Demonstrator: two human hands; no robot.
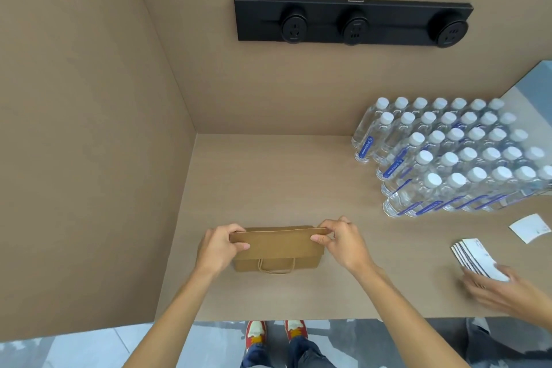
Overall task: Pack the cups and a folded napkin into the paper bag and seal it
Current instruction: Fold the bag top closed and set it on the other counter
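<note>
A brown paper bag [279, 251] stands on the tan counter [268, 182] near its front edge, with its top flap folded over toward me and a twine handle hanging on the near face. My left hand [219, 248] pinches the flap's left end. My right hand [343, 243] pinches the flap's right end. Whatever is inside the bag is hidden; no cups or napkin show.
Several rows of water bottles [454, 155] fill the counter's right back. A white card [528, 227] lies at the right. Another person's hand [495, 287] holds a fan of white cards [475, 257] at the right front. A black socket strip [352, 21] hangs on the back wall.
</note>
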